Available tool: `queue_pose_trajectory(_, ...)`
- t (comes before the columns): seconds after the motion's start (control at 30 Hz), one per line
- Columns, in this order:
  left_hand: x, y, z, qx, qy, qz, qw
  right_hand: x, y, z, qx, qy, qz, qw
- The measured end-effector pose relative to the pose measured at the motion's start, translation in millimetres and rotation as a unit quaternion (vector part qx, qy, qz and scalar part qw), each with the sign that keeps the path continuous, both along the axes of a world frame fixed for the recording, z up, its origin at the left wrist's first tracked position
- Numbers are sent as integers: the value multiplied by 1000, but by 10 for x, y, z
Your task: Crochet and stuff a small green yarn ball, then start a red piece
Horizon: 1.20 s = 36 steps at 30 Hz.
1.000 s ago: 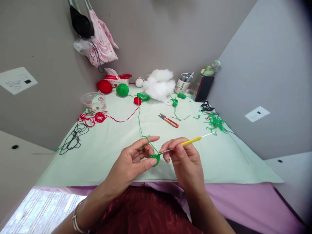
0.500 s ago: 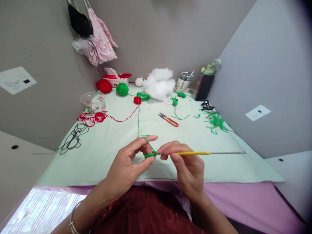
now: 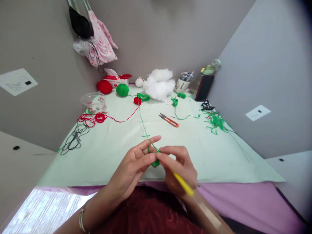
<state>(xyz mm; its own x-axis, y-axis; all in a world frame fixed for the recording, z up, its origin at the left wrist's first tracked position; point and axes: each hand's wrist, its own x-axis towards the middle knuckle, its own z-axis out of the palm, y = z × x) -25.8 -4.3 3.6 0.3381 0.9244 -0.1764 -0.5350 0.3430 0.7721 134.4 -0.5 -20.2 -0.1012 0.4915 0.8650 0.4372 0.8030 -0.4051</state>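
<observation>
A small green crochet piece (image 3: 155, 163) is pinched between the thumb and fingers of my left hand (image 3: 130, 164). Green yarn (image 3: 143, 125) runs from the back of the table over my raised left index finger and down to the piece. My right hand (image 3: 181, 167) grips a crochet hook with a yellow handle (image 3: 183, 184), its back end slanting down toward my right forearm. The hook's tip is hidden by my fingers at the piece, where the fingertips of both hands meet.
Orange thread snips (image 3: 168, 120) lie mid-table. Green yarn scraps (image 3: 215, 122) are heaped at right, red yarn (image 3: 96, 118) and black cord (image 3: 75, 139) at left. White stuffing (image 3: 159, 84), a green yarn ball (image 3: 122, 90), a pen can (image 3: 182, 83) and a phone (image 3: 204, 87) stand behind.
My right hand has turned, swinging the hook from level to slanting down toward me. The green piece has shifted slightly right and lower, and both hands have come together.
</observation>
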Motion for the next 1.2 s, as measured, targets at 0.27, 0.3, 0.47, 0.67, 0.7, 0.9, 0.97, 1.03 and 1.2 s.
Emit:
queue_pose_trajectory(0.27, -22, 18, -1, 77, 52, 22, 995, -3, 76, 116, -255, 263, 202, 908)
queue_pose_trajectory(0.3, -12, 13, -17, 85, 66, 26, 994, -20, 78, 105, -252, 253, 198, 913)
queue_pose_trajectory(0.47, 35, 6, -68, 87, 88, 87, 988, -75, 28, 10, -154, 142, 98, 973)
queue_pose_trajectory(0.67, 17, 69, -65, -43, -49, -7, 998, -14, 24, 32, -93, 102, 51, 989)
queue_pose_trajectory(0.7, 8, 77, -61, -45, -53, -2, 998, -3, 34, 59, -135, 155, 72, 976)
queue_pose_trajectory(0.9, 6, 40, -35, 40, 37, 29, 998, 5, 61, 121, -277, 236, 187, 912)
queue_pose_trajectory(0.97, -10, 35, -40, 68, 52, -1, 996, 3, 64, 100, -301, 245, 185, 903)
queue_pose_trajectory(1.03, -48, 48, -52, 83, 41, -40, 995, 6, 75, 86, -330, 286, 203, 876)
queue_pose_trajectory(1.2, -131, 89, -77, 119, -2, -101, 988, -2, 111, 126, -395, 368, 269, 798)
